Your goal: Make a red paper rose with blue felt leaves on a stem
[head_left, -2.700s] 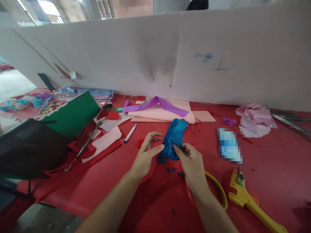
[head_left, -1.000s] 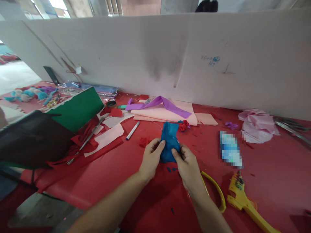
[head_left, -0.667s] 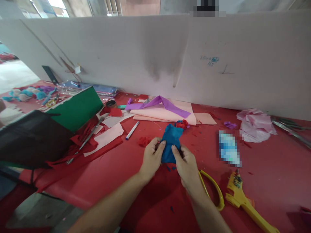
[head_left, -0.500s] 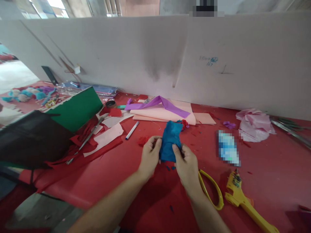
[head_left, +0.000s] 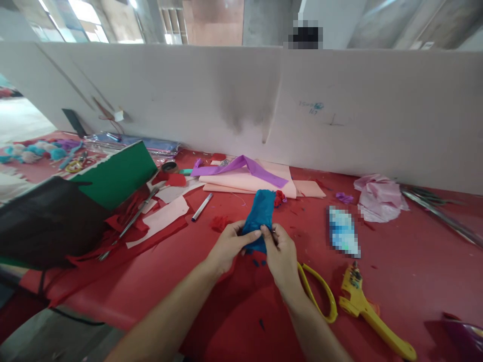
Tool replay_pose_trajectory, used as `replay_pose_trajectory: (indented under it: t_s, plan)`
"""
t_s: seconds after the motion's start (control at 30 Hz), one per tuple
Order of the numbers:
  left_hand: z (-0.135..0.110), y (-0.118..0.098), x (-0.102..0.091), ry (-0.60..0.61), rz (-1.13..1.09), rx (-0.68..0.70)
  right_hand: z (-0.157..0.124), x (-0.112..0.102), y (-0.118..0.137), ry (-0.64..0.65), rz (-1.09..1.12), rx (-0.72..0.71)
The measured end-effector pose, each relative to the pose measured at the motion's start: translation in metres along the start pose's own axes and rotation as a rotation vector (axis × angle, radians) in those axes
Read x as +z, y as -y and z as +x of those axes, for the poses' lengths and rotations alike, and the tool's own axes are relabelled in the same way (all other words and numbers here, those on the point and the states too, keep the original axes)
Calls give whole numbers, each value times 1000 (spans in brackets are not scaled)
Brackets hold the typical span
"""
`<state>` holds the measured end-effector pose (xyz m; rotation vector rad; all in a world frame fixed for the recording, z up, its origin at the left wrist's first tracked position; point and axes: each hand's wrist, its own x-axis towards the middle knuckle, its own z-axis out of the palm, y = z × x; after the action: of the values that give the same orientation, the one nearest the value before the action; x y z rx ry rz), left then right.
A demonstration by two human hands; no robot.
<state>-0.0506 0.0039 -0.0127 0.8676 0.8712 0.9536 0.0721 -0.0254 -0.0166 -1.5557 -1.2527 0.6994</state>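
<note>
A strip of blue fabric [head_left: 259,213] is between my two hands, just above the red tabletop. My left hand [head_left: 228,246] pinches its left edge, thumb lying across the front. From the other side my right hand [head_left: 281,254] grips the lower right part, its thumb close to the left thumb. Parts of the fingers are hidden behind the fabric. Under my hands lie small blue scraps [head_left: 258,262]. A red tuft [head_left: 279,198] shows beside the fabric's upper right edge. By my right forearm is a yellow handle loop [head_left: 325,296].
A yellow glue-gun-like tool [head_left: 362,301] lies at right, below a pixelated blue item [head_left: 343,231]. Pink sheets [head_left: 245,181] with a purple strip [head_left: 241,163] sit behind. A marker [head_left: 202,207], red scraps and a green board [head_left: 116,173] are left. A white partition [head_left: 169,95] stands behind.
My thumbs have come closer together over the blue fabric, which now looks narrower. The view has tilted up and shifted slightly, so a purple object shows more at the lower right.
</note>
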Motion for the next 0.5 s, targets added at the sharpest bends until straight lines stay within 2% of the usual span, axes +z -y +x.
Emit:
replay_pose_trajectory:
  t_s: [0.07,0.17,0.27,0.33,0.4,0.5]
  plan:
    - [-5,-1,1,-66,-56,11,-8,-9,2,36,-52,3]
    - [-21,-6,-5,-166,-127,-19,-33,-42,-8,115,-305,-36]
    - [-44,-11,-16,-112,-42,-97,-64,-83,-37,120,-678,-235]
    - [-59,-11,-23,-56,55,-137,-79,-102,-59,152,-813,-286]
    - [-72,-9,-29,-40,136,-173,-84,-112,-73,205,-860,-303]
    - [-86,-4,-37,-60,177,-236,-75,-112,-75,292,-826,-247]
